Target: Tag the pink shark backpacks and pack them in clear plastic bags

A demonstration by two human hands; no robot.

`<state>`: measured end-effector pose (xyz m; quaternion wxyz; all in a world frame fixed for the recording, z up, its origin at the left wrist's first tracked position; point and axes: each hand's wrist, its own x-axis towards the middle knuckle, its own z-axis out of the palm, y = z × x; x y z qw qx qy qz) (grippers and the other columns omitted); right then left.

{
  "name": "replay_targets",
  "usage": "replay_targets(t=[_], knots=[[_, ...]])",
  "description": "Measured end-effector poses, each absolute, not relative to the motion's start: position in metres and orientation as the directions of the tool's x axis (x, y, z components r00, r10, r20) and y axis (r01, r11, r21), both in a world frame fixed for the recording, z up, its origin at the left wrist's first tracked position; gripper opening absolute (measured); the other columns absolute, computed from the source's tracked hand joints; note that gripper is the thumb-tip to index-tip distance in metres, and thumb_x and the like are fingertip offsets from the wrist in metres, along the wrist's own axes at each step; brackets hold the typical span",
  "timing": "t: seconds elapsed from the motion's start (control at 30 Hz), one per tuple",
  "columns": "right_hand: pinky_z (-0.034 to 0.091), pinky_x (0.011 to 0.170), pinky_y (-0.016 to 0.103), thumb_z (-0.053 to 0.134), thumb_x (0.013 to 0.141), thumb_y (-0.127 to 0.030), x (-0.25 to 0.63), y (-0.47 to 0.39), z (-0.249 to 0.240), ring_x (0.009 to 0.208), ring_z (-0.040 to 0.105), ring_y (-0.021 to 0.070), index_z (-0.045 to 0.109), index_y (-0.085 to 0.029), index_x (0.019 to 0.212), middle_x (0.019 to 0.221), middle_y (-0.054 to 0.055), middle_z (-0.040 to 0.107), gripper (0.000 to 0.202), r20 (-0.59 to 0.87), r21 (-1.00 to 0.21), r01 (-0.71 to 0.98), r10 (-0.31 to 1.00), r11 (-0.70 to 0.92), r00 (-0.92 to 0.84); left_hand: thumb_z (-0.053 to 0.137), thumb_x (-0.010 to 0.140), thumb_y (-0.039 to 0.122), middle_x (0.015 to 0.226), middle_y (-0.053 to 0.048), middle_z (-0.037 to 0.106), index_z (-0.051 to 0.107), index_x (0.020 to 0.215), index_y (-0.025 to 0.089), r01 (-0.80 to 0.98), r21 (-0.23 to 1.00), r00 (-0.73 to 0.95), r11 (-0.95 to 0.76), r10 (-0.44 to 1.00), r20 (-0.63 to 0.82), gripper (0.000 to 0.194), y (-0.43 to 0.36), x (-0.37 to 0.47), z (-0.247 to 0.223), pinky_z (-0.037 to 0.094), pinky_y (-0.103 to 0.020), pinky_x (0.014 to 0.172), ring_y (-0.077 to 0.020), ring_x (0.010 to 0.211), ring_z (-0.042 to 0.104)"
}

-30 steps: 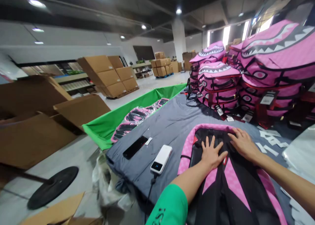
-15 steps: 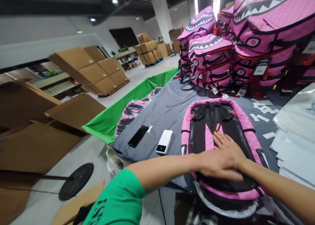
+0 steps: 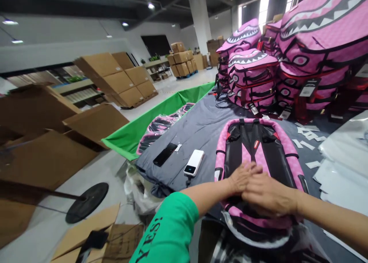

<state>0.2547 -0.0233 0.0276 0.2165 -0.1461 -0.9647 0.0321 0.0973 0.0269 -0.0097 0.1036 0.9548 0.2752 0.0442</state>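
Observation:
A pink and black backpack [image 3: 266, 155] lies on the grey-covered table with its padded back and straps facing up. My left hand [image 3: 243, 176] reaches across its lower middle, palm down, fingers outstretched and partly covered by the other hand. Crossing it from the right, my right hand [image 3: 268, 194] lies on the lower part of the back panel with fingers extended, slightly blurred. Neither hand visibly holds anything. A small red label [image 3: 256, 144] shows between the straps. Clear plastic [image 3: 258, 243] edges the backpack's bottom end.
A white power bank [image 3: 194, 162] and a black phone [image 3: 165, 154] lie left of the backpack. Pink shark-mouth backpacks [image 3: 253, 79] are stacked behind. White plastic bags [image 3: 345, 171] and paper slips [image 3: 309, 134] lie right. A green-sided bin [image 3: 123, 138] holds wrapped bags; cartons [image 3: 106, 77] stand beyond.
Both hands have slid down the backpack toward me. My right hand has moved from the label and now overlaps my left. The view has shifted slightly.

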Motion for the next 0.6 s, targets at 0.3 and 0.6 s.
replay_targets(t=[0.3, 0.6], knots=[[0.043, 0.070, 0.039, 0.044, 0.082, -0.023, 0.252, -0.033, -0.019, 0.077, 0.059, 0.0226, 0.053, -0.027, 0.109, 0.086, 0.005, 0.065, 0.029, 0.266, -0.331, 0.191, 0.286, 0.924, -0.921, 0.040, 0.100, 0.067, 0.173, 0.005, 0.007, 0.025, 0.153, 0.057, 0.557, 0.242, 0.791, -0.794, 0.596, 0.136, 0.056, 0.046, 0.089, -0.027, 0.011, -0.077, 0.118, -0.0457, 0.157, 0.006], [0.052, 0.058, 0.042, 0.051, 0.079, -0.023, 0.243, -0.061, -0.022, 0.064, 0.061, 0.0249, 0.055, -0.032, 0.097, 0.074, 0.002, 0.064, 0.021, 0.334, -0.141, 0.325, 0.354, 0.935, -0.874, 0.044, 0.100, 0.066, 0.172, 0.001, 0.009, 0.018, 0.157, 0.053, 0.582, 0.272, 0.780, -0.766, 0.621, 0.081, 0.064, 0.013, 0.083, -0.020, 0.016, -0.075, 0.119, -0.0451, 0.156, 0.013]])
